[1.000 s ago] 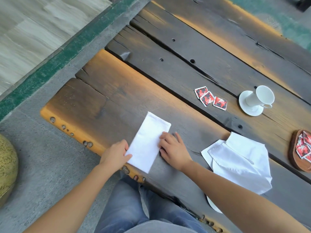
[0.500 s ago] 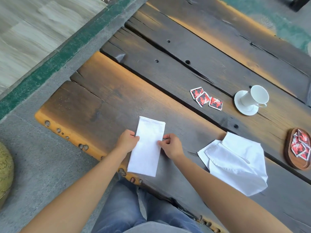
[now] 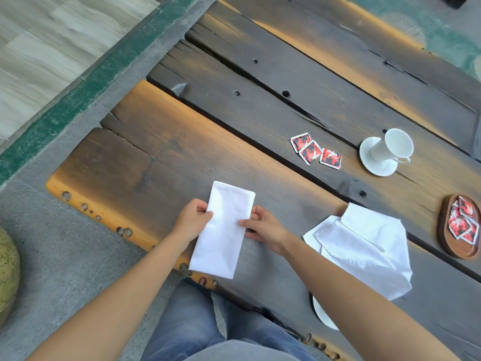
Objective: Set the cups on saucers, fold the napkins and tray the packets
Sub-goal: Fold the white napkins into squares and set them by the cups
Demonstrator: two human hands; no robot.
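A white napkin (image 3: 223, 227), folded into a long strip, lies on the wooden table near its front edge. My left hand (image 3: 194, 220) pinches its left edge and my right hand (image 3: 263, 226) pinches its right edge, thumb on top. Unfolded white napkins (image 3: 364, 246) lie in a heap to the right. Three red packets (image 3: 315, 151) lie loose on the table. A white cup (image 3: 390, 145) stands on a saucer (image 3: 378, 166) farther right. A small wooden tray (image 3: 453, 246) at the right edge holds several red packets (image 3: 464, 222).
The table (image 3: 260, 105) is made of thick dark planks with gaps and holes. Part of a white saucer (image 3: 324, 315) shows under my right forearm. Grey floor and a yellow-green round object (image 3: 7, 269) lie to the left. My jeans-clad legs are below the table edge.
Both hands moved from pressing the napkin near its lower part to pinching its two long edges at the middle. The napkin now lies more upright in view.
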